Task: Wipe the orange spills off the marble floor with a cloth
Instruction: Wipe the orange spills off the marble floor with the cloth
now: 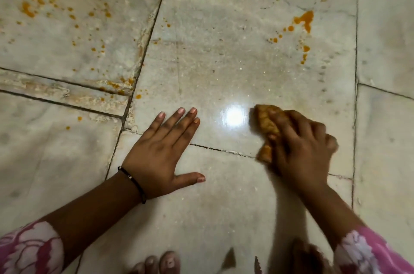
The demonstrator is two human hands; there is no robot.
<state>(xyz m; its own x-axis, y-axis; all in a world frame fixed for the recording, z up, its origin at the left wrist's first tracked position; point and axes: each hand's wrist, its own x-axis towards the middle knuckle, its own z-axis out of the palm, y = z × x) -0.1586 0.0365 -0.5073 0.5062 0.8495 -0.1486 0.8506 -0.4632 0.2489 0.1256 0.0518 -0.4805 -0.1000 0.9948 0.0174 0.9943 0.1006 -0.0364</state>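
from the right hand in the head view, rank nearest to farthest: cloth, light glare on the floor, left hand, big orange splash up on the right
1. cloth: gripped under the right hand, touching it.
2. light glare: just left of the cloth.
3. left hand: flat on the floor, farther left.
4. big orange splash: well ahead, upper right of the marble floor.

Polished marble, a rough rag and a floral sleeve

The marble floor (pixel 224 61) is pale, veined stone — glossy enough to throw back a bright white glare, yet pitted and chalky along its dark joints. The orange spills (pixel 303 19) look wet and pasty. The cloth (pixel 267 124) is a coarse, nubbly weave, matt and stained orange-brown. The sleeves (pixel 29 249) are soft printed fabric — pink with flowers — and a thin black thread band (pixel 132 180) circles one wrist.
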